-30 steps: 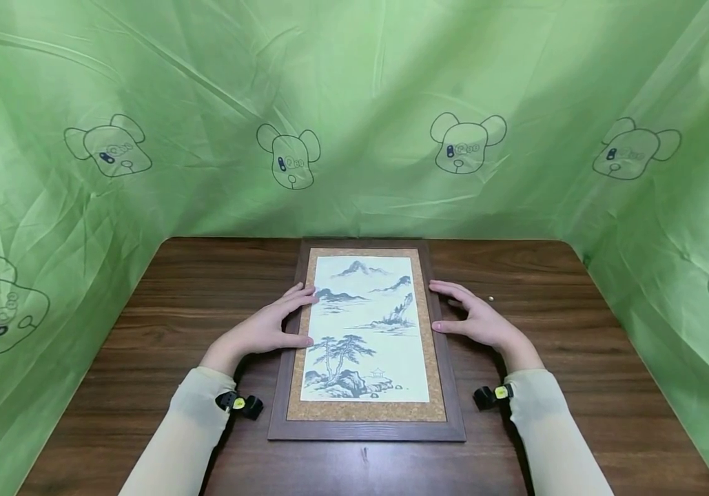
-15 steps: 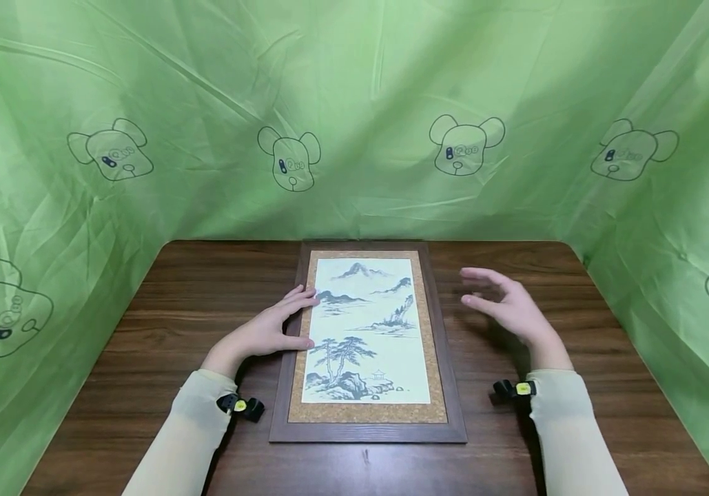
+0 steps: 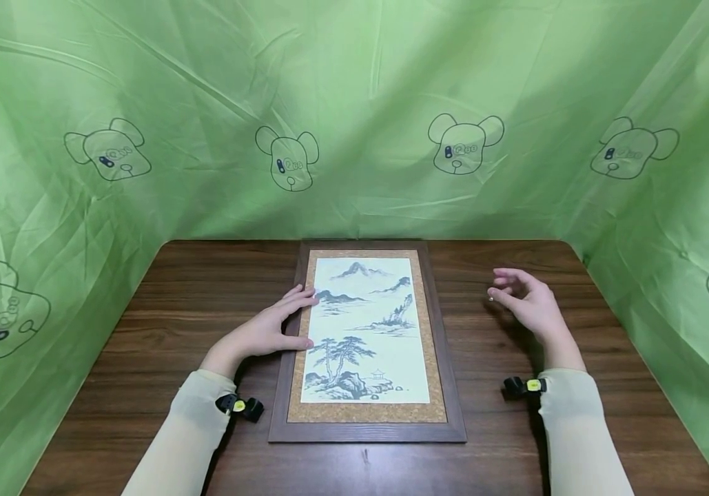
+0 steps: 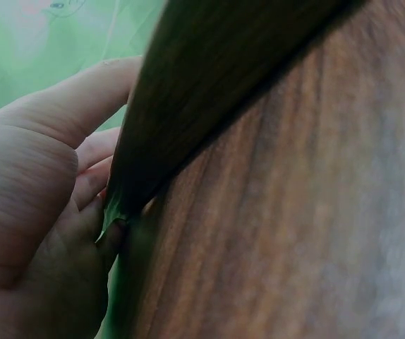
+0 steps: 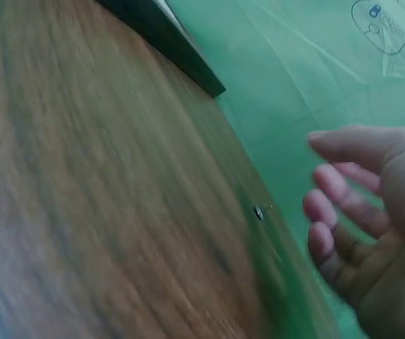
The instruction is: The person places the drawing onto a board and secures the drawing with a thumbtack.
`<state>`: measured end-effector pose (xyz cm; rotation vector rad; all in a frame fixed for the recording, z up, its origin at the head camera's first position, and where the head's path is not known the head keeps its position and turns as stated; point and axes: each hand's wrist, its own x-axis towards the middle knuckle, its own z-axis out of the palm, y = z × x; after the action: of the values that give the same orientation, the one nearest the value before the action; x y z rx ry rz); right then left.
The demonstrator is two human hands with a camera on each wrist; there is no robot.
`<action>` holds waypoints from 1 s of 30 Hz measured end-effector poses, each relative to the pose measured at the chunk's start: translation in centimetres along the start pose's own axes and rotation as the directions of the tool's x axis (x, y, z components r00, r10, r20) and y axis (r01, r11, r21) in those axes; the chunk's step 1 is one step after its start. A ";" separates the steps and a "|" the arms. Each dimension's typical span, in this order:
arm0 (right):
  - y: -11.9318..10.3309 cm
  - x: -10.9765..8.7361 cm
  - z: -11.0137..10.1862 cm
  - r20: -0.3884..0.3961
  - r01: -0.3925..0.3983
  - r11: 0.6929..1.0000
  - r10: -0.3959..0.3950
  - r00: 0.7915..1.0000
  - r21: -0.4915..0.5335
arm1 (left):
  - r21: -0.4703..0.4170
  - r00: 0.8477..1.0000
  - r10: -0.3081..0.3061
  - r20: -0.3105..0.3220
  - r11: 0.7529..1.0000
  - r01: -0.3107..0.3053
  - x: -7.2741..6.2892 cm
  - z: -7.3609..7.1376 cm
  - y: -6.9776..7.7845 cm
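A sheet with an ink landscape (image 3: 373, 310) lies on a cork board (image 3: 366, 412) with a dark wooden frame. My left hand (image 3: 264, 331) rests on the board's left side, with thumb and fingertips at the sheet's left edge. In the left wrist view, that hand lies against the side of the frame (image 4: 188, 85). My right hand (image 3: 534, 306) hovers over the table right of the board, fingers loosely bent and holding nothing. A small thumbtack (image 5: 259, 212) lies on the table just short of its fingertips; in the head view it shows as a tiny bright spot by the thumb.
The brown wood-grain table (image 3: 205, 275) has green cloth (image 3: 366, 103) with printed bear heads hanging behind it and on both sides. Each wrist wears a black strap with a small camera (image 3: 513, 388).
My right hand has left the frame's right edge and moved right to beside the thumbtack. The left hand and the board have stayed in place.
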<state>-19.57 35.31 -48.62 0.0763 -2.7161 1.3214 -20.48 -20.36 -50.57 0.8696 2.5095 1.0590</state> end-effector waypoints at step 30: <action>1.4 0.1 0.7 0.108 0.012 0.981 0.009 0.994 -0.193 | -0.007 1.000 -0.005 0.005 1.000 0.005 0.0 0.2 0.0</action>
<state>-19.89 35.66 -50.09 0.1350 -2.9193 1.0751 -20.40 -20.30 -50.73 0.8625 2.5016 1.0622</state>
